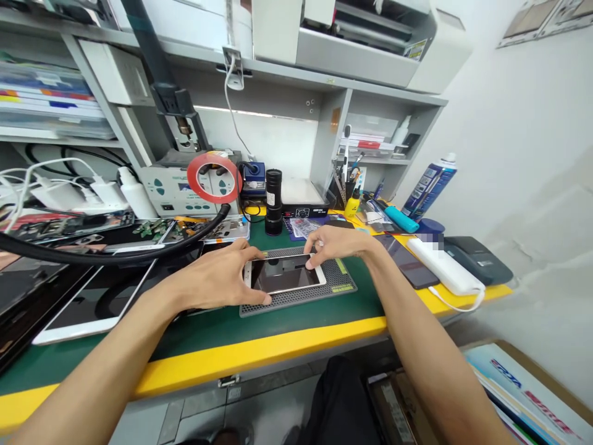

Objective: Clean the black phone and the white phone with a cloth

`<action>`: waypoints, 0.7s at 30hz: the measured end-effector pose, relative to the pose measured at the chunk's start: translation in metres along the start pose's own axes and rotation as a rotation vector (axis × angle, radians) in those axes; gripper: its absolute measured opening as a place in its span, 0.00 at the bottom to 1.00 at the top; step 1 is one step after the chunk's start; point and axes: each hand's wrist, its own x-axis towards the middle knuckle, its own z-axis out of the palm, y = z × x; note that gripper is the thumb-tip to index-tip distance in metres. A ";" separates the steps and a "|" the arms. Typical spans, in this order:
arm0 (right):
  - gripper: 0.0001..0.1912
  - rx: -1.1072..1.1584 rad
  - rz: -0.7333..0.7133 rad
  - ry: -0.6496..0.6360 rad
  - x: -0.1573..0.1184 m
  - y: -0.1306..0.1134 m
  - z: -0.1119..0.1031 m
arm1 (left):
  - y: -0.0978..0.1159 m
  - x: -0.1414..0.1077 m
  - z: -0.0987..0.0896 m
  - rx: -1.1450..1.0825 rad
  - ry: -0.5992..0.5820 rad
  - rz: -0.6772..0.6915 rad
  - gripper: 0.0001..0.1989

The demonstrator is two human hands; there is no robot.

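A white-framed smartphone lies face up, its dark screen showing reflections, on a grey perforated mat. My left hand grips the phone's left end, thumb along the near edge and fingers at the far edge. At the right end, my right hand has its thumb on the glass and its index finger bent at the far edge. Those fingers are curled close to the phone, and some fingertips are hidden behind the hand.
To the left lie a white-framed tablet and a thick black hose. Behind stand a black cylinder, a roll of red tape and a yellow bottle. A white power bank with a cable sits at right.
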 end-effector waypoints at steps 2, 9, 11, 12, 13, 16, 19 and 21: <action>0.23 -0.008 0.009 -0.002 0.000 0.000 0.000 | 0.001 -0.001 -0.001 0.008 -0.006 -0.010 0.46; 0.18 0.020 0.022 0.023 0.000 -0.006 0.005 | 0.000 -0.001 -0.003 0.008 0.011 0.025 0.41; 0.16 0.023 0.015 0.032 0.000 -0.008 0.006 | -0.002 -0.001 -0.001 0.006 0.017 0.024 0.40; 0.15 0.027 0.004 0.034 0.001 -0.008 0.006 | -0.003 -0.001 -0.001 0.005 0.019 0.023 0.40; 0.15 0.037 -0.010 0.038 0.001 -0.007 0.006 | -0.004 -0.001 0.000 0.003 0.021 0.022 0.40; 0.12 0.079 -0.012 0.102 0.003 -0.002 0.006 | -0.005 -0.001 -0.001 -0.003 0.011 0.020 0.39; 0.09 0.082 0.057 0.203 0.006 0.006 0.007 | -0.007 -0.002 -0.001 -0.010 0.013 0.018 0.41; 0.08 0.062 0.101 0.228 0.009 0.010 0.008 | -0.009 -0.002 -0.002 -0.007 0.023 0.026 0.41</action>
